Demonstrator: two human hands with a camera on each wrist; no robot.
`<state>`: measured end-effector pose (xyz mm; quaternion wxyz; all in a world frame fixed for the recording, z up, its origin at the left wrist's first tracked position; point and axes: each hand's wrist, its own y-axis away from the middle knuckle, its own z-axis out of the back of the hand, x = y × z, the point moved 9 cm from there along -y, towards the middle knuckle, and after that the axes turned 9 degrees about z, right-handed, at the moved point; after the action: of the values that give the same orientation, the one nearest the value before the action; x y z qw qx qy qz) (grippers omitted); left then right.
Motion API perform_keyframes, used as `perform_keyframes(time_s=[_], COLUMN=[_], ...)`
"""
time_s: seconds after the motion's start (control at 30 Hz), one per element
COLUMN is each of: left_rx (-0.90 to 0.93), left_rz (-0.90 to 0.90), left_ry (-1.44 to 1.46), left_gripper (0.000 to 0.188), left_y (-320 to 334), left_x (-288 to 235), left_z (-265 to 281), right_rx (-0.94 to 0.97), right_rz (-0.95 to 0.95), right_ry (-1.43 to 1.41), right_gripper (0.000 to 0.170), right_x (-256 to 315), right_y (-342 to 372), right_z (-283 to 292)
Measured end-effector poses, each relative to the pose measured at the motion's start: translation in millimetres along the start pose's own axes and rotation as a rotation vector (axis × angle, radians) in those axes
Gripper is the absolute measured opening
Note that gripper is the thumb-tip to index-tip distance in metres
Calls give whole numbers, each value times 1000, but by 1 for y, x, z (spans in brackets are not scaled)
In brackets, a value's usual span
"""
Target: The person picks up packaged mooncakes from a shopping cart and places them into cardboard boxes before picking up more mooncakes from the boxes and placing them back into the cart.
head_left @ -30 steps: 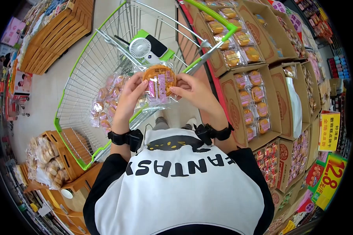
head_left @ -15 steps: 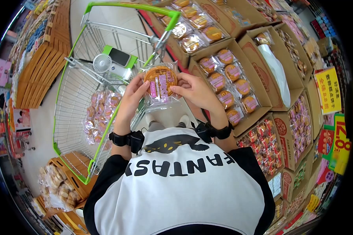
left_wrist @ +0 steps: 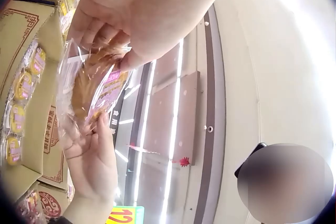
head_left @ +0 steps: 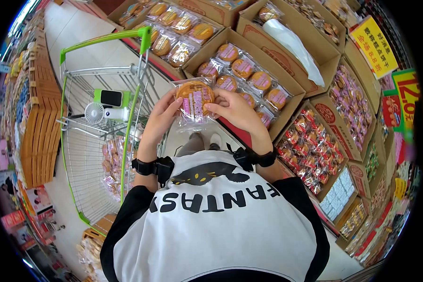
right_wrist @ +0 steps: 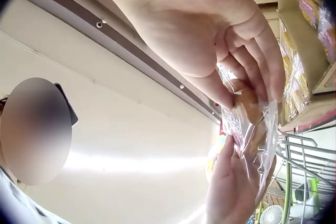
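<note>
In the head view, a flat, round golden pastry (head_left: 195,99) in a clear wrapper with pink-purple print is held upright before the chest. My left hand (head_left: 162,113) pinches its left edge, thumb on the printed face. On the opposite edge, my right hand (head_left: 237,110) grips it the same way. The left wrist view shows the wrapped pastry (left_wrist: 97,87) edge-on between both hands, its loose film sticking out past the fingers. From the right wrist, crinkled clear film (right_wrist: 252,134) shows around the pastry, fingers behind and thumb in front.
A green-trimmed shopping cart (head_left: 63,155) stands at the left, with a bag of wrapped pastries (head_left: 112,164), a small white fan (head_left: 94,113) and a phone (head_left: 111,97). Cardboard boxes (head_left: 286,123) of packaged pastries and sweets line the right. A wooden display (head_left: 40,145) stands far left.
The view has turned to the right, so the cart shifts left and down and the boxes come nearer the middle. Both hands keep their hold on the pastry.
</note>
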<state>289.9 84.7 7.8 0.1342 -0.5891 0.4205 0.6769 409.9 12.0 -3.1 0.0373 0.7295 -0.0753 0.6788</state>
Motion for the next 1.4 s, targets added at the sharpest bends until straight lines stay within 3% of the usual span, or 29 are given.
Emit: perform_keyframes(time_s=[0.5, 0.9, 1.23, 1.4], left_rx=[184, 185, 232, 288], left_rz=[8, -53, -57, -83], left_ry=[-30, -31, 118, 135], left_gripper=[38, 38, 36, 43], left_y=[-61, -99, -112, -123], left_x=[-14, -43, -62, -61], left_z=[-11, 3, -3, -2], right_rx=[-123, -100, -113, -174], right_rz=[6, -89, -34, 21], right_ry=[132, 194, 174, 159], right_gripper=[26, 20, 19, 26], right_x=[-5, 11, 20, 21], right_y=[-25, -59, -69, -70], right_z=[42, 58, 65, 73])
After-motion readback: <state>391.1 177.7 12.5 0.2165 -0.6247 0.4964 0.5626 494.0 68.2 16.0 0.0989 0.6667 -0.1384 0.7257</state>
